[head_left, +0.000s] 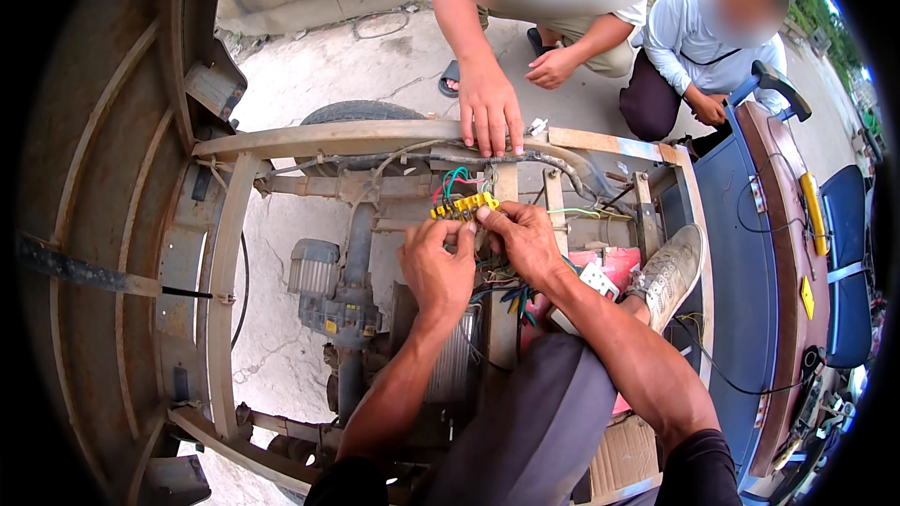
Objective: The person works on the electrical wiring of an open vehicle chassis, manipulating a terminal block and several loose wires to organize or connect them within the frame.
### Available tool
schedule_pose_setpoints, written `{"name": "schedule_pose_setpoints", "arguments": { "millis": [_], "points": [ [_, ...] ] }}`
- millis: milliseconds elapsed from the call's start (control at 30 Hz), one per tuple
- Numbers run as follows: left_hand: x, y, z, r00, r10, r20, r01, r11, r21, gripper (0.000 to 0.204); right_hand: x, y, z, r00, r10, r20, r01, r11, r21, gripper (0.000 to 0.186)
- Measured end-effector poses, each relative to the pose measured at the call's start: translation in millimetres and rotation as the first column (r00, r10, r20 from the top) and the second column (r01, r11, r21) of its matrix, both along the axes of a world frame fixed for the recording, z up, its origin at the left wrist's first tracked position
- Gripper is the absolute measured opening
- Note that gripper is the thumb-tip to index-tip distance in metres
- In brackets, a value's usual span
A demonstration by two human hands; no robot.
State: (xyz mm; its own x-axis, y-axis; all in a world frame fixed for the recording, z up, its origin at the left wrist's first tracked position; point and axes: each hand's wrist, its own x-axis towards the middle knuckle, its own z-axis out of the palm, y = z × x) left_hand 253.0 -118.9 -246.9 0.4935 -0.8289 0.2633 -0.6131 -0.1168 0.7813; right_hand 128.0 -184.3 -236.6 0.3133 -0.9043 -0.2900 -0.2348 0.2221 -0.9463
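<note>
A yellow terminal block [464,207] with a row of metal screws is held up above the middle of an open metal vehicle frame. My right hand [531,244] pinches its right end, the thumb pressed on top. Close under its left half, my left hand [437,267] has thumb and forefinger closed at the lower edge; what lies between those fingertips is partly hidden. Red, green and teal wires [454,178] run out from the block's far side. More coloured wires [514,298] hang below my right hand, by a white socket strip [600,281].
A co-worker's hand [489,117] rests on the frame's far rail [356,136]; another person [703,47] crouches at far right. Below lie a motor [317,267] on the axle and a finned box [454,361]. My shoe [673,272] is on the right, beside a blue panel [727,319].
</note>
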Motion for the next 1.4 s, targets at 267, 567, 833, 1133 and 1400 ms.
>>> {"name": "schedule_pose_setpoints", "arguments": {
  "millis": [267,567,833,1133,1400],
  "points": [
    [2.7,1.7,3.8,0.997,-0.046,0.062,0.045,0.999,0.018,0.014,-1.5,-1.5,12.2,0.998,-0.042,0.048,0.034,0.987,0.155,0.033],
    [1.4,6.4,19.4,0.962,-0.064,0.266,0.038,0.994,0.099,0.013,-0.2,0.3,10.0,0.999,-0.034,-0.043,0.038,0.996,0.075,0.036],
    [-3.3,0.4,5.8,0.976,-0.06,0.209,0.049,0.997,0.057,0.015,-1.4,-1.2,13.4,0.993,-0.063,-0.103,0.076,0.988,0.133,0.039],
    [-5.9,0.0,-5.7,0.97,-0.049,0.239,0.065,0.996,-0.06,0.017,-0.7,-1.2,16.9,0.998,-0.054,-0.015,0.056,0.978,0.201,0.039],
    [-7.0,-0.3,-8.3,0.968,-0.032,0.25,0.055,0.995,-0.086,0.016,-3.6,-3.3,18.7,0.999,-0.024,-0.036,0.029,0.989,0.145,0.039]
  ]
}}
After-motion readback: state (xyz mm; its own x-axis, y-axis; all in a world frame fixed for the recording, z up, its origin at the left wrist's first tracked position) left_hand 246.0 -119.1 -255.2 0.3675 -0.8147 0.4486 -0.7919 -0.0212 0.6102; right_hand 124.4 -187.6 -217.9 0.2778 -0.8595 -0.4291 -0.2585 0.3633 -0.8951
